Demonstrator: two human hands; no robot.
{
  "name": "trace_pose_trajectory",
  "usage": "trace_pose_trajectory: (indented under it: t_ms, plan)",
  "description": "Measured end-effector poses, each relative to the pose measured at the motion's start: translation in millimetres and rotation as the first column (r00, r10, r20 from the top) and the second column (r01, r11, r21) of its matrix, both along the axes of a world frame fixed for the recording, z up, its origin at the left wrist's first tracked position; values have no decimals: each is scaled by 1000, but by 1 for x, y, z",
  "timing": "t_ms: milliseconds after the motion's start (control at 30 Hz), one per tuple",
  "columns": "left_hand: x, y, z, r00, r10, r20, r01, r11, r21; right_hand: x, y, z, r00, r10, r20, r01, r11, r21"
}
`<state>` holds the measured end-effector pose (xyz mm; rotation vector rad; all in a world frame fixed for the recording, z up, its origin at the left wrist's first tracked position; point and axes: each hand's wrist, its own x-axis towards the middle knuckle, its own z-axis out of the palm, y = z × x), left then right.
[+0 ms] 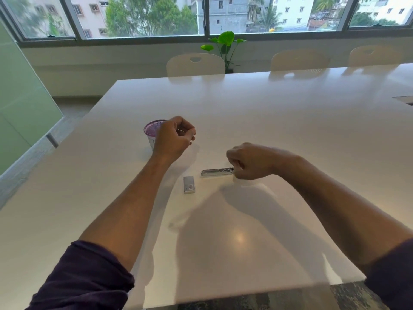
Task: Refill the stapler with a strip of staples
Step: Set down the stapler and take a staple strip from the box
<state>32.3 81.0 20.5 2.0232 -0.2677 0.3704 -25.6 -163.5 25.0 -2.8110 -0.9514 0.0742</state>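
A small silver stapler (216, 172) lies on the white table (268, 121), its long axis left to right. My right hand (249, 162) is closed on the stapler's right end. My left hand (174, 137) is raised above the table to the upper left, fingers curled, pinching something thin and metallic between thumb and fingertips; it looks like a strip of staples but is too small to be sure. A small grey staple box (189, 184) lies flat on the table just left of the stapler's front end.
A purple mesh cup (152, 132) stands behind my left hand. White chairs (195, 64) line the table's far side, with a potted plant (224, 44) under the window. The table's near edge (245, 294) is close to me.
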Motion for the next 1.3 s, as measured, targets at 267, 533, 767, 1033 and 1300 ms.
trace_pose_trajectory:
  t_ms: [267,533,767,1033,1300]
  plan:
    - [36,56,23,944,283,171,-316,925,212,48,65,48,990,-119,70,83,917,390]
    - [45,66,14,931,341,128,-363,842,399,101,124,51,940,-319,-117,318,707,632]
    - [44,63,8,936,350,36,-342,884,317,113,151,35,918,-363,-157,370,648,666]
    - [40,59,2,920,379,97,-389,867,312,115,157,28,924,-377,-62,323,685,653]
    - [6,35,2,891,289,351,-401,863,308,87,130,29,963,-266,37,176,728,662]
